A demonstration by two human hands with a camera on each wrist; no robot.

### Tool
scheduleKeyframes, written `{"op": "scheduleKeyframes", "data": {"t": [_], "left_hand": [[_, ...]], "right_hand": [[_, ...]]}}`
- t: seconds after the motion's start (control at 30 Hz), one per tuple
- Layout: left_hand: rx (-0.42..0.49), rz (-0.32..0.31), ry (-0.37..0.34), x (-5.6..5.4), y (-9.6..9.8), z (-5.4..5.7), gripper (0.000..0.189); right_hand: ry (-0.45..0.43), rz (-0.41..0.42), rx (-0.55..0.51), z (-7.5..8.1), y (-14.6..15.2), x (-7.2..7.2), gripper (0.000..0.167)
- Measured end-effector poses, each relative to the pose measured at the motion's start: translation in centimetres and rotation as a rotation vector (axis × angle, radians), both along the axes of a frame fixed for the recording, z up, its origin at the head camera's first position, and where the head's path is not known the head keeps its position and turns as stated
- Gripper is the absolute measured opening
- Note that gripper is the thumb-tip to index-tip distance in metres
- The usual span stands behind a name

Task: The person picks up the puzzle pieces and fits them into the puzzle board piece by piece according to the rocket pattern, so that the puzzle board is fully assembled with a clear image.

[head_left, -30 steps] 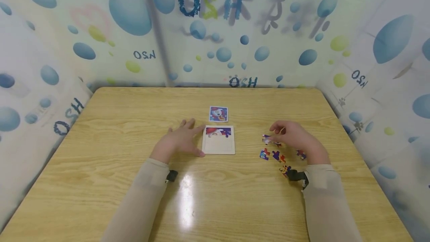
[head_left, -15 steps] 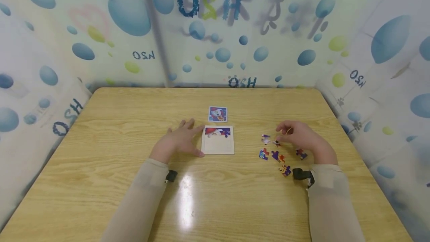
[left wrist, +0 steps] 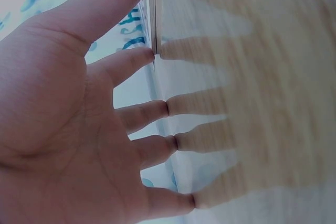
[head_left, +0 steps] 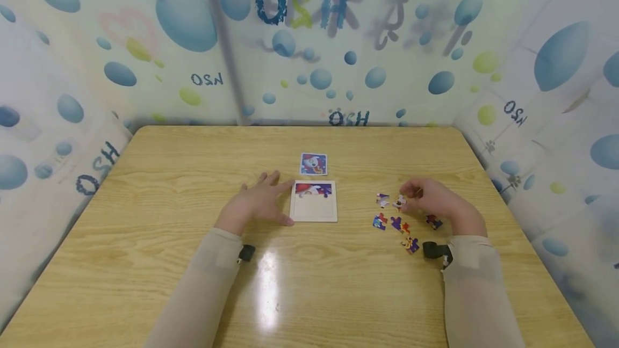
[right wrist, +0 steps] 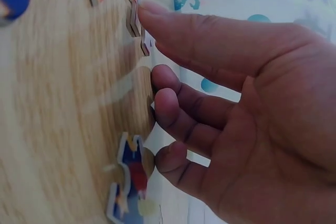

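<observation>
A white-framed puzzle tray [head_left: 313, 211] lies mid-table, with a strip of picture filling its top part. My left hand [head_left: 261, 201] rests beside it, fingers spread, thumb and index finger touching its left edge. In the left wrist view, the fingertips [left wrist: 184, 201] press on the tabletop. My right hand [head_left: 432, 200] is low over the loose pieces, fingers bent. It pinches a white-and-brown puzzle piece [head_left: 399, 202] by its right edge, close to the table. The right wrist view has the thumb [right wrist: 149, 9] against that piece [right wrist: 134, 17]; the index fingertip is hidden.
Several loose puzzle pieces lie near my right hand: a white one [head_left: 382, 200], a blue-and-red one [head_left: 380, 222], a purple-and-orange one [head_left: 400, 224], a yellow-and-purple one [head_left: 410, 245] and a dark one [head_left: 433, 222]. A picture card [head_left: 314, 164] lies beyond the tray.
My right hand has moved right from the white piece and come down at the white-and-brown piece, which now shows more of its face. The left hand has stayed at the tray.
</observation>
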State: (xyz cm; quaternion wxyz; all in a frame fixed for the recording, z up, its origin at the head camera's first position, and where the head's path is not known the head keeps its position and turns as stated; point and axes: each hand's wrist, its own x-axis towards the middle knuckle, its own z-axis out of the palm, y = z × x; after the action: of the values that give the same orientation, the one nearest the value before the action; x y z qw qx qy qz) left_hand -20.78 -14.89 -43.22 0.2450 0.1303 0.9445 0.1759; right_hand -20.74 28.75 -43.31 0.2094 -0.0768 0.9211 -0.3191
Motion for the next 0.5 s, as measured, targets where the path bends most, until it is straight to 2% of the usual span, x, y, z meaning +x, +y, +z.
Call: {"op": "scheduleKeyframes", "data": {"t": [0.27,0.5], "left_hand": [[0.001,0.001,0.002,-0.01,0.00,0.07,0.106],[0.009,0.003,-0.001,0.06,0.04,0.15,0.106]], "right_hand": [[-0.003,0.017,0.013,0.12,0.02,0.03,0.044],[0.028,0.040,-0.022,-0.28,0.32,-0.02,0.042]]}}
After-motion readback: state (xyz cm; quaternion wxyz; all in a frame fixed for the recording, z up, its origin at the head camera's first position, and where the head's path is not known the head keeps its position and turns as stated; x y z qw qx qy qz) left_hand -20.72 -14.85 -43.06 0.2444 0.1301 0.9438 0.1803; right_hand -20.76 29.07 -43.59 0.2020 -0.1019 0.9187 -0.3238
